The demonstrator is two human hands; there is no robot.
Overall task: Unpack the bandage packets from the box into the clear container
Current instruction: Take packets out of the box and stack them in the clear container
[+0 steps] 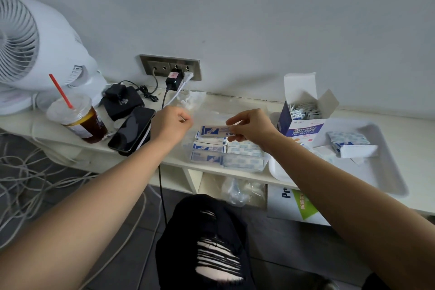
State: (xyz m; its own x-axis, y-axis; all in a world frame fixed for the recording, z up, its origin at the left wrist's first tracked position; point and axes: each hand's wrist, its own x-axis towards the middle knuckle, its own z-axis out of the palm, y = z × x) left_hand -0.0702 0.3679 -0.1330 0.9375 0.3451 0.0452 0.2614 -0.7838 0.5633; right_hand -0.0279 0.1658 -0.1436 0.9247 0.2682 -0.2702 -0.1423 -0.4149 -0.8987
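Fingers (236, 122) and thumb of the right hand (253, 128) are pinched on one end of a blue-and-white bandage packet (215, 130), held level just above the clear container (265, 157), in which more packets (209, 148) are laid flat. The wrist is bent inward, the forearm stretched forward. The left hand (171, 123) is raised beside the container, fingers curled; whether anything is pinched cannot be told. The opened box (302, 128) is seen upright to the right, by a white tray (386, 172).
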